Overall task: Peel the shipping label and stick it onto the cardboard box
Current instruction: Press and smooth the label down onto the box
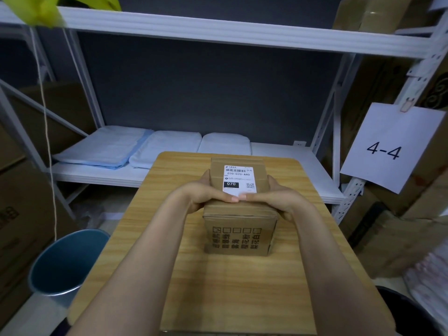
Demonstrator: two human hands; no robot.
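Box: the cardboard box (238,221) stands on the wooden table (242,282), its printed side facing the camera, its top turned up.
Label: the shipping label (239,179) lies flat on the top of the box, barcode at the far end, no lifted corner visible.
Left hand: the left hand (206,195) wraps the left side of the box, fingers curled around it, thumb laid across the top and pressing on the label's near edge.
Right hand: the right hand (274,196) mirrors it on the right side, thumb tip almost meeting the other on that same edge.
Handling, box: probably light and fairly stiff; best held by its two sides, as now, since the top may give along the flap seam.
Handling, label: thin, limp paper with a tacky back; it likely wants firm rubbing from the middle outward to avoid creases.
Stage: sticking looks nearly finished.
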